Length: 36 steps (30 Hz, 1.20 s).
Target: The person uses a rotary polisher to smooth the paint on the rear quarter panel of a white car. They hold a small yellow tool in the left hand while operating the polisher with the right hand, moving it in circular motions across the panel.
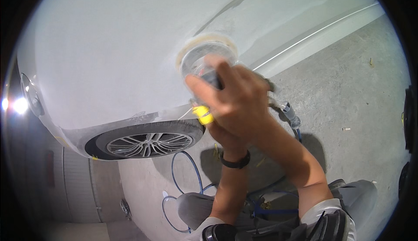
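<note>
A round orbital sander point(208, 53) with a pale pad lies against the grey-white car body panel point(117, 62), to the right of and above the wheel arch. Over its top curls my right hand point(239, 95), closed on the tool and somewhat blurred. Beneath it, my left hand point(224, 137) reaches up to the sander's rear, its fingers hidden behind the right hand and wrist. A bright yellow piece point(203, 115) shows beside the hands. A dark watch point(235, 161) sits on my left wrist.
The car wheel point(150, 141) stands just below left of the hands. Blue hose point(191, 162) loops over the concrete floor point(348, 97), and a grey hose fitting point(291, 114) hangs right of my forearm. A bright lamp point(20, 105) shines at far left.
</note>
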Motion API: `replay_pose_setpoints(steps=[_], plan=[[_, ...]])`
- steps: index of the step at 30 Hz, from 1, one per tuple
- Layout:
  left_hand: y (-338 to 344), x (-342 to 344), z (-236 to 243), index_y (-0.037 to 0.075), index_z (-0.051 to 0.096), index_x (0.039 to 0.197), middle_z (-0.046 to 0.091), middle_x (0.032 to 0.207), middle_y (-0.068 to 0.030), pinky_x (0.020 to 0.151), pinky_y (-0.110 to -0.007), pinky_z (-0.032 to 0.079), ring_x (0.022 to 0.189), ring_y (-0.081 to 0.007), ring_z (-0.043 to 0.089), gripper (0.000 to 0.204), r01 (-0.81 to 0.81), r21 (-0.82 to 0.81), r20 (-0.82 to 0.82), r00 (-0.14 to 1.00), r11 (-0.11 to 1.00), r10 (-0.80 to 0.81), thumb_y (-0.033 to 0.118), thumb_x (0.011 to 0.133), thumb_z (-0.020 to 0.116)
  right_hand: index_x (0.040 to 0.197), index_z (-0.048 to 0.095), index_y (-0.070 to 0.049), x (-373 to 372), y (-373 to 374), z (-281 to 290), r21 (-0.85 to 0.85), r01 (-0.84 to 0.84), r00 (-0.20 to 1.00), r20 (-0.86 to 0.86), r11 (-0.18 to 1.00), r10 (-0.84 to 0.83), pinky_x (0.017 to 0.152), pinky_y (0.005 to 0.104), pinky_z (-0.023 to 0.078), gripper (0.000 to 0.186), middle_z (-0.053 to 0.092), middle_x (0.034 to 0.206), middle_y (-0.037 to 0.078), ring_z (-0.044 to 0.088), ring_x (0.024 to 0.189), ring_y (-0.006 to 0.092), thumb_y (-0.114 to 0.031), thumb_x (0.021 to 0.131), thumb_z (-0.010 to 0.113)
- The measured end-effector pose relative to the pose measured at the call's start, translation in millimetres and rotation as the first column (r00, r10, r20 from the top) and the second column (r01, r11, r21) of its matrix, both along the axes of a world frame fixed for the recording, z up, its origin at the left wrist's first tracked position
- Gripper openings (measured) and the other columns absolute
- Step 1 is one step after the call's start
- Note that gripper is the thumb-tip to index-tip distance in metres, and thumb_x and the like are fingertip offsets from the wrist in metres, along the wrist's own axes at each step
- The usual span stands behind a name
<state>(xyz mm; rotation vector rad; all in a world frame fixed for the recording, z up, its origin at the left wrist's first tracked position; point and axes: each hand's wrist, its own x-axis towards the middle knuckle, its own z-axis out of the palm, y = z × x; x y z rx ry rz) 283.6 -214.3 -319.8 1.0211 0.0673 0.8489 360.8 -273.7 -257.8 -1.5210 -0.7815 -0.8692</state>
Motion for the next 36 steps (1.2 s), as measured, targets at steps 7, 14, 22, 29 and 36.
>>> replay_pose_setpoints(steps=[7,14,22,29,36], plan=[[-1.9,-5.4,-4.4,0.001,0.048,0.158,0.057,0.154,-0.0111,0.118,-0.043,0.045,0.138,-0.0279,0.058,0.050,0.102,-0.098,0.034,0.994,0.990,-0.100,0.028,0.116,0.047,0.106,0.084,-0.022,-1.9,-3.4,-5.6,-0.035,0.039,0.999,0.014,0.999,-0.038,0.066,0.0313,0.060,0.036,0.067,0.121,0.005,0.068,0.075,0.0191,-0.018,0.071,0.084],[-35.4,54.5,1.3,-0.003,0.066,0.128,0.068,0.113,-0.0143,0.091,-0.047,0.049,0.111,-0.0335,0.064,0.025,-0.126,0.500,-0.196,0.947,0.857,0.254,0.013,0.111,0.056,0.110,0.079,-0.030,51.5,-51.9,-2.0,0.049,0.210,0.965,-0.173,0.976,-0.199,0.061,0.0381,0.060,0.038,0.072,0.117,0.003,0.077,0.080,0.0274,-0.022,0.074,0.087],[-26.5,26.2,5.5,0.003,0.036,0.167,0.048,0.163,-0.0154,0.125,-0.044,0.041,0.148,-0.0294,0.050,0.065,0.376,-0.027,0.197,0.910,0.926,-0.364,0.046,0.119,0.031,0.108,0.078,-0.032,25.0,-25.3,0.6,0.036,0.151,0.988,0.008,0.988,-0.152,0.063,0.0354,0.062,0.038,0.068,0.122,0.003,0.071,0.074,0.0230,-0.021,0.073,0.088],[-30.2,45.3,0.9,0.007,0.040,0.165,0.058,0.151,-0.0078,0.117,-0.037,0.045,0.136,-0.0238,0.058,0.056,-0.078,0.770,-0.236,0.887,0.633,0.397,0.040,0.119,0.042,0.108,0.082,-0.024,45.4,-49.6,-0.8,0.025,0.149,0.975,-0.173,0.989,-0.142,0.068,0.0379,0.064,0.039,0.074,0.120,0.009,0.077,0.083,0.0303,-0.016,0.071,0.089],[-11.4,11.7,-4.2,0.005,0.036,0.166,0.048,0.161,-0.0121,0.124,-0.044,0.040,0.149,-0.0276,0.047,0.064,0.295,-0.018,0.164,0.943,0.955,-0.289,0.046,0.118,0.034,0.111,0.081,-0.030,8.4,-9.7,-6.1,-0.023,0.123,0.992,-0.002,0.992,-0.123,0.066,0.0333,0.060,0.040,0.069,0.121,0.001,0.072,0.083,0.0199,-0.022,0.072,0.086]])
